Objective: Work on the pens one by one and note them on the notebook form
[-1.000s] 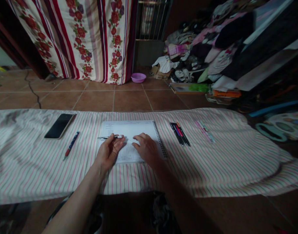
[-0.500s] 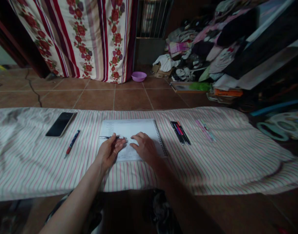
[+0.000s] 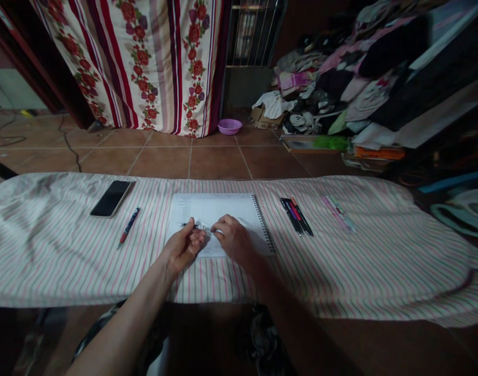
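My left hand is closed on a slim pen, thumb on top and palm partly turned up. The pen lies level, with a dark part by the thumb and a pale, clear-looking end towards the right. At that end the fingertips of my right hand are pinched together; exactly which part they grip is too small to make out. Both hands are over an open spiral notebook with white pages. Some print or writing shows along its left side, and its wire binding is on the right.
A phone and a blue-and-red pen lie left of the notebook on the striped cloth. To the right are a row of several dark and coloured pens and some pastel pens. A purple basin stands on the tiled floor.
My right hand's fingers have closed from a spread pose and moved left onto the pen's right end. The whole view has shifted slightly, so the things on the cloth appear further right.
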`<state>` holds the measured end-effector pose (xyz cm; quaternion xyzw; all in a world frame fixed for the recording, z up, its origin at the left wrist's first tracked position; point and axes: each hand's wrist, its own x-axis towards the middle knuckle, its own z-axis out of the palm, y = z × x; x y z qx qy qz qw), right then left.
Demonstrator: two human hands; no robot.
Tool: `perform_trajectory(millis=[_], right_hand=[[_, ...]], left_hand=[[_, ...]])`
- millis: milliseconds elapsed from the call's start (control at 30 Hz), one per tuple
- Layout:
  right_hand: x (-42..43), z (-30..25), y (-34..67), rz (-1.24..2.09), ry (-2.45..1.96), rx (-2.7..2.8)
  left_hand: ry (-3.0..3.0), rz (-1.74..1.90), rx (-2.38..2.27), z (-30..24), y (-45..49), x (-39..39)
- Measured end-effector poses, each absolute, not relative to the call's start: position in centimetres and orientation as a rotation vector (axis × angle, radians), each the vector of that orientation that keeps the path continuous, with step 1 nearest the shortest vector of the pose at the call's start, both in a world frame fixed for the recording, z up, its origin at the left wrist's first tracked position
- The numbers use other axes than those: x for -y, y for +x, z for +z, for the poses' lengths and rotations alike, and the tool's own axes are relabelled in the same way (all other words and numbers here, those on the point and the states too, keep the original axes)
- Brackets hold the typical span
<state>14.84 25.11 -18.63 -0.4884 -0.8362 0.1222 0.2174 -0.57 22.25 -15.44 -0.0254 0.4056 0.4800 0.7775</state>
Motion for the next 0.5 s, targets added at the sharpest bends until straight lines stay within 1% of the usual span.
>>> perform_trajectory(millis=[500], right_hand=[[-24.45,-18.93,14.96,0.427,-1.225,2.271]], left_hand=[[0.031,1.023,-0.923,-16.23,-0.67,-21.5]])
